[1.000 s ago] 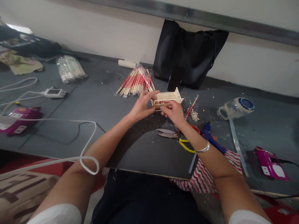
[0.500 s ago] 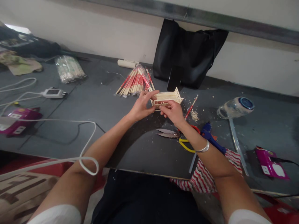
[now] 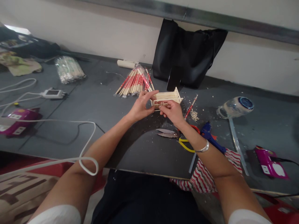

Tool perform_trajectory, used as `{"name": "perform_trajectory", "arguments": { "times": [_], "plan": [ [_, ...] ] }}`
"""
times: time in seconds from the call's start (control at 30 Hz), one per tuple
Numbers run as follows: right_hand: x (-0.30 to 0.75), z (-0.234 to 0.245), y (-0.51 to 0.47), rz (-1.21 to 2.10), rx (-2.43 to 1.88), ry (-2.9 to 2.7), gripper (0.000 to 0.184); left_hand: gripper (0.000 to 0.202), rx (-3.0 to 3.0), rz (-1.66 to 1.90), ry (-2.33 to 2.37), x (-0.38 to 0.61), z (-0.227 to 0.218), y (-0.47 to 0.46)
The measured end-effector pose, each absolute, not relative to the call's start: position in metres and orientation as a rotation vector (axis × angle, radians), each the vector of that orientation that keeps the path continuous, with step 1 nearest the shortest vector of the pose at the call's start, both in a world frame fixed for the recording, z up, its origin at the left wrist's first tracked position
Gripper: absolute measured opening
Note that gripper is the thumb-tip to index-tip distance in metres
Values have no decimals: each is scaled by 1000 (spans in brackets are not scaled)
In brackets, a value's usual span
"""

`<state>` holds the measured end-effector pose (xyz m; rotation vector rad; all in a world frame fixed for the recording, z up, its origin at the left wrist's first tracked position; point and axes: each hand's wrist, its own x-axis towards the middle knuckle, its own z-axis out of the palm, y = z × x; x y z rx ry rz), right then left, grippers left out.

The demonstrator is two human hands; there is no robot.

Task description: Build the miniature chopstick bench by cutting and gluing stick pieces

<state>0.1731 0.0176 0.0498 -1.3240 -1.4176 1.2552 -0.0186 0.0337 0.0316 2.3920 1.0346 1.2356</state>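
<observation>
A small frame built from pale wooden sticks (image 3: 167, 95), with a slatted top and a raised right end, stands on the dark table. My left hand (image 3: 141, 107) grips its left end, thumb in front and fingers over the top. At its near side my right hand (image 3: 171, 111) is closed, thumb and fingertips pinched against the front rail. Whether a tiny separate piece sits between those fingertips is hidden. Below the right hand lie scissors (image 3: 167, 133) with red and yellow handles, partly under the forearm. A blue glue gun (image 3: 206, 130) rests right of that forearm.
Behind the frame are red-wrapped chopsticks (image 3: 134, 81), a phone (image 3: 174, 78) and a black bag (image 3: 184, 53). Small stick cuttings (image 3: 194, 115) lie to the right, near a clear jar (image 3: 233, 107). A white cable (image 3: 87, 146) loops above my left arm.
Hardly anything differs. Both hands keep the same hold on the stick frame, and the view has shifted very slightly.
</observation>
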Motion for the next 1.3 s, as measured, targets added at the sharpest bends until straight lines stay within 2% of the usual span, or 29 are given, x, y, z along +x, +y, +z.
{"name": "perform_trajectory", "arguments": {
  "times": [0.9, 1.1, 1.3],
  "plan": [
    [174, 51, 17, 1246, -1313, -1437, 28, 64, 2363, 1250, 1028, -19, 33, 34],
    [176, 49, 18, 1269, -1305, -1455, 36, 67, 2319, 1250, 1012, -21, 32, 33],
    [181, 51, 14, 1338, -1248, -1477, 54, 66, 2082, 1317, 734, -29, 24, 37]
  ]
}}
